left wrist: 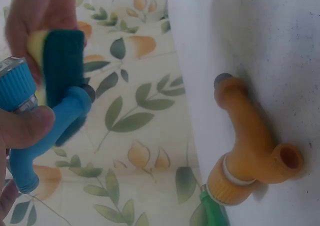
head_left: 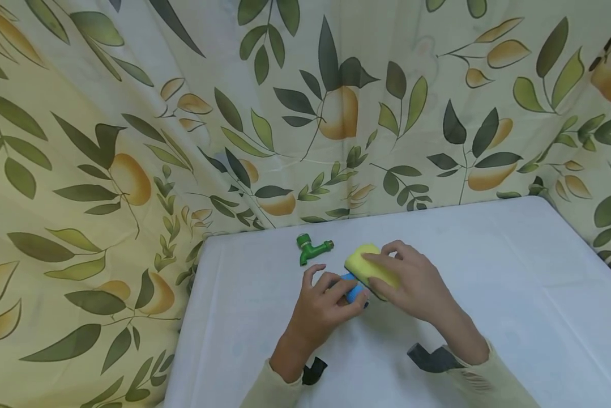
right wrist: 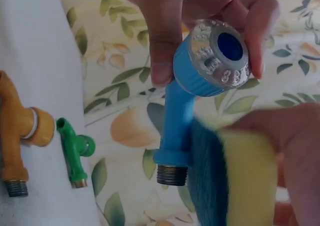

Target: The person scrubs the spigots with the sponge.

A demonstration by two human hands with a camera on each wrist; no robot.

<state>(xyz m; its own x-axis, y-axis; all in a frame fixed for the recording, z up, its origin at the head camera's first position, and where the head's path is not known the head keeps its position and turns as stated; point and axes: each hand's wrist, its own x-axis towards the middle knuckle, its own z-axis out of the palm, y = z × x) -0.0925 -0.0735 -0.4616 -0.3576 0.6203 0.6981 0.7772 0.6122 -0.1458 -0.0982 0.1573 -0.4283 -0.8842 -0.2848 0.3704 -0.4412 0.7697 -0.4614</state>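
Observation:
My left hand [head_left: 315,311] grips a blue plastic tap [right wrist: 179,118] with a ribbed knob, a clear, lettered cap and a dark threaded end. In my right hand [head_left: 419,283] is a yellow sponge [head_left: 368,263], pinched between thumb and fingers. The sponge's dark green scouring side [left wrist: 62,61] faces the tap and appears to touch its body near the threaded end. Both hands are above the table, close together. Most of the tap is hidden behind my left fingers in the head view.
A green tap [head_left: 312,249] lies on the white-covered table [head_left: 488,255], beyond my left hand. An orange tap [left wrist: 250,141] lies near it, seen in both wrist views. Leaf-patterned curtain [head_left: 336,170] hangs behind and left of the table.

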